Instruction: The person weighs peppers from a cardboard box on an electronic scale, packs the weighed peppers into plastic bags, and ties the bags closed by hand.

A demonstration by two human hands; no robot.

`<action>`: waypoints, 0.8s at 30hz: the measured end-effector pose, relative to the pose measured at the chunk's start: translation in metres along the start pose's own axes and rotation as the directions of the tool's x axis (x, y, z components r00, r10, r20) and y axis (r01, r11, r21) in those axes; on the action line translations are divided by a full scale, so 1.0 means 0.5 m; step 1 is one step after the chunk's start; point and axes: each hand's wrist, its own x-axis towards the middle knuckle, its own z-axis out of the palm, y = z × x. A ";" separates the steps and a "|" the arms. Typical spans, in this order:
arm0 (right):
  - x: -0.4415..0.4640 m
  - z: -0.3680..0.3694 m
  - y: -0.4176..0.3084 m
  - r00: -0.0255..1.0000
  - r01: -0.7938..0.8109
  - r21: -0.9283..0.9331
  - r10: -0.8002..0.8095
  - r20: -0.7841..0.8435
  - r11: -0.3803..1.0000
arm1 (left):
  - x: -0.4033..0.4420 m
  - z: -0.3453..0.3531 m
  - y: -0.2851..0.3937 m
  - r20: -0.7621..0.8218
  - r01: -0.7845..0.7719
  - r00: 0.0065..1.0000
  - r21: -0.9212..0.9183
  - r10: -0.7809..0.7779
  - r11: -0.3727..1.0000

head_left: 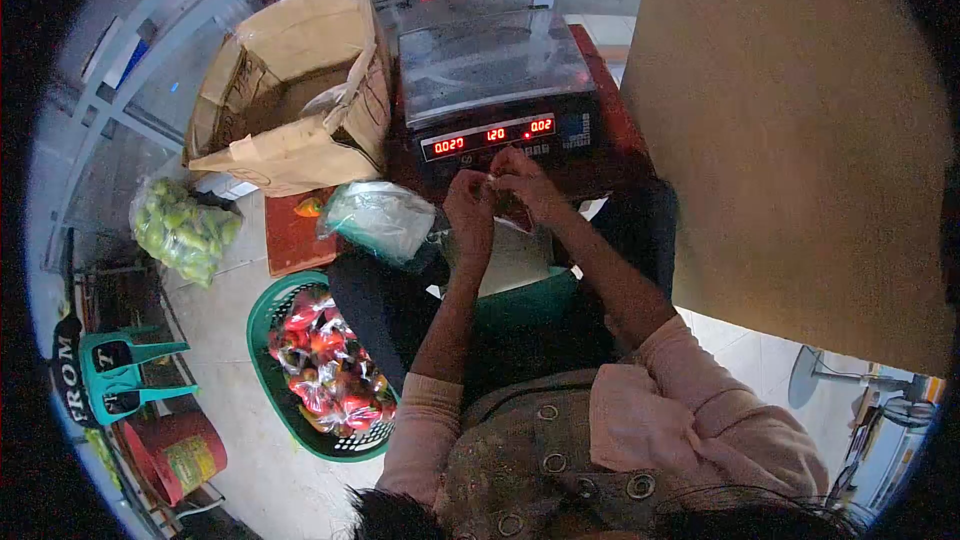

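My left hand [468,202] and my right hand [524,183] are close together in front of the scale. Their fingers are pinched at the top of a small clear plastic bag [515,214] with something reddish in it, partly hidden by the hands. Just beyond them stands a digital scale [487,65] with a lit red display reading about 0.020, 1.20 and 0.02. To the left of my left hand lies a bundle of clear plastic bags [382,220]. Lower left, a green basket [262,340] holds several bagged red peppers [330,360].
An open cardboard box [300,155] stands left of the scale. A bag of green peppers [183,230] lies beyond it on the floor side. One orange pepper [309,207] rests on a red surface [297,245]. A large wooden panel [800,140] fills the right.
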 end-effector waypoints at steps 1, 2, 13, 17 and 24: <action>-0.008 -0.006 -0.019 0.996 -0.072 0.134 0.065 0.057 0.988 | -0.001 0.004 -0.008 0.001 -0.031 1.000 0.026 0.031 0.999; -0.008 -0.007 -0.024 0.991 -0.115 0.176 0.101 0.084 0.978 | 0.000 0.010 -0.018 0.001 -0.063 0.998 0.052 0.063 0.997; 0.022 -0.026 0.058 0.997 -0.027 -0.060 0.022 -0.078 0.998 | -0.022 0.007 0.013 0.014 -0.036 0.999 0.060 0.035 0.998; 0.008 -0.016 0.006 0.999 -0.052 -0.152 0.049 -0.021 0.987 | -0.030 0.015 -0.028 0.042 -0.045 0.998 0.069 0.042 0.997; 0.013 -0.034 0.041 0.999 0.023 -0.457 0.000 0.049 0.889 | -0.016 -0.012 0.003 0.149 -0.100 0.986 0.161 0.076 0.982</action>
